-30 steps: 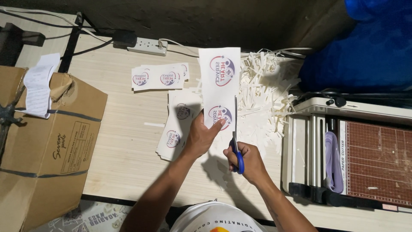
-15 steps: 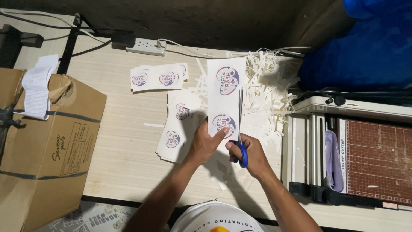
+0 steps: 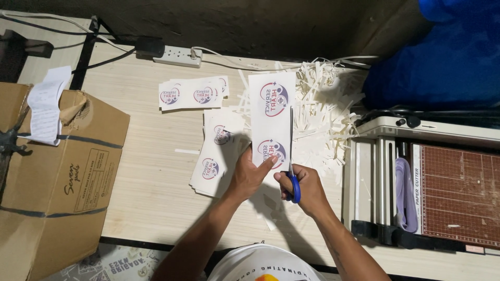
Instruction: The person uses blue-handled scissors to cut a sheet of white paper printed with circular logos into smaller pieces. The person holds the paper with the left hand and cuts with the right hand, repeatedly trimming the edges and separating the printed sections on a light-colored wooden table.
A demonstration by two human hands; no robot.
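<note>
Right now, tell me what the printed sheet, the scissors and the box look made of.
Printed sheet: thin paper, matt white; it stands stiffly, perhaps light card.
Scissors: shiny metal blades, blue handle, probably plastic.
Box: brown corrugated cardboard, dull, creased flaps, taped.

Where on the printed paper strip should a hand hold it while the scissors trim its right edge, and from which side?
Grip the printed paper strip at its near end, from the left, as the left hand does. The scissors in the right hand run up the right edge, so that side is probably best left free.
</note>
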